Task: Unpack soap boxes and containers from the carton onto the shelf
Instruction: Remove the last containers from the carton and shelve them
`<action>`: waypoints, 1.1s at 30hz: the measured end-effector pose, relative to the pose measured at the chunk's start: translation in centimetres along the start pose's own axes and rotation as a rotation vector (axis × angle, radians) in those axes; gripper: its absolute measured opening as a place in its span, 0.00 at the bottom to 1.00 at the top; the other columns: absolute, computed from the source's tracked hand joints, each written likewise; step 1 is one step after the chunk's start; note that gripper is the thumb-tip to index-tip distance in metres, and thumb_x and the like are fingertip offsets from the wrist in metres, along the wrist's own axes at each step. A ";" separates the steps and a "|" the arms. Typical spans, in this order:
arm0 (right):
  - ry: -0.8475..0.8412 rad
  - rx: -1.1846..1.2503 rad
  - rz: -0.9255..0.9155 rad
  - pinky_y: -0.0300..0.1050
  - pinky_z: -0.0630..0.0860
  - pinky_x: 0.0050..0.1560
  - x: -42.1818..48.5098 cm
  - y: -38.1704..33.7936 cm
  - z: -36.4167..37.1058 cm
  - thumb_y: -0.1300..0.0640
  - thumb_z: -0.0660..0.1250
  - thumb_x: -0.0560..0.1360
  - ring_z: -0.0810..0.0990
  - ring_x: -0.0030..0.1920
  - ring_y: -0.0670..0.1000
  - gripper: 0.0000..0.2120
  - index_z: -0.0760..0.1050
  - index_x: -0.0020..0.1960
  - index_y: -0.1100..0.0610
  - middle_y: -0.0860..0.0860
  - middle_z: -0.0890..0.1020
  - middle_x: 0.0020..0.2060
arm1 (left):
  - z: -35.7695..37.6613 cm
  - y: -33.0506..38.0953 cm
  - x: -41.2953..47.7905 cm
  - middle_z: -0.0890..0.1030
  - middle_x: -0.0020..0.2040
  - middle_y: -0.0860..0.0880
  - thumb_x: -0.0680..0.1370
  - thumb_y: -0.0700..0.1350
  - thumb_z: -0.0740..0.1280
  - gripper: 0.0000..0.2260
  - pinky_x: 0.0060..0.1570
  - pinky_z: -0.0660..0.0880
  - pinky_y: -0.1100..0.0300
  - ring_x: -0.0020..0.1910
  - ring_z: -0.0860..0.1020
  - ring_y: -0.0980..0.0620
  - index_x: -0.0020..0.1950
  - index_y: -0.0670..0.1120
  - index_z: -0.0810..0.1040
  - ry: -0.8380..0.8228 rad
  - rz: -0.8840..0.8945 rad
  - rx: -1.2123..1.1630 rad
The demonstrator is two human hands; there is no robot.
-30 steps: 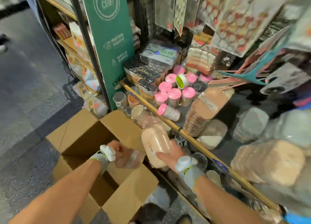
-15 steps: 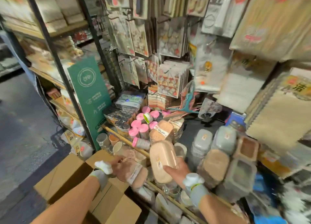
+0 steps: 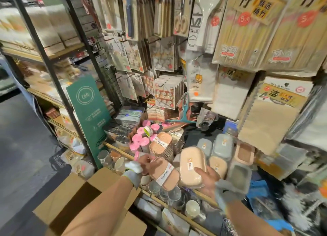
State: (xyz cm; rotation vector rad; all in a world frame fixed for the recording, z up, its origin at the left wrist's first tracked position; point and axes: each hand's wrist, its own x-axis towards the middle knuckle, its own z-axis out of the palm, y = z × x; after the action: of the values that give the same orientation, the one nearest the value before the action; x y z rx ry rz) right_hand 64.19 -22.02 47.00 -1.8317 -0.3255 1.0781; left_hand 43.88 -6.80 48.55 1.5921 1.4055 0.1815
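Pointing lengthwise twd shelf; beige soap box

I find one dark bare patch of shelf behind the soap-box stack. Pink-lidded jars close the left, grey lidded containers the right, and hanging packs crowd it from above.

Carton on floor, before shelf w/ soap boxes.

The floor is dark grey and smooth. A black metal rack stands on the left, and a green sign stands against it. Many packs hang above the wooden-edged shelf.
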 end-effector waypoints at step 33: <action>0.260 0.078 0.166 0.52 0.66 0.66 8.0 3.4 -5.8 0.41 0.70 0.69 0.72 0.63 0.58 0.35 0.65 0.71 0.54 0.55 0.74 0.65 | 9.2 2.6 5.6 0.79 0.43 0.45 0.73 0.50 0.71 0.09 0.47 0.78 0.51 0.41 0.78 0.46 0.43 0.46 0.76 -0.007 -0.161 -0.375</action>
State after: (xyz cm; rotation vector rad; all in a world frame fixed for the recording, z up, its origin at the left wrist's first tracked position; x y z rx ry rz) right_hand 72.67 -22.25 40.85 -1.9266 0.0221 0.9338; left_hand 53.46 -6.87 43.05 1.1672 1.3928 0.3225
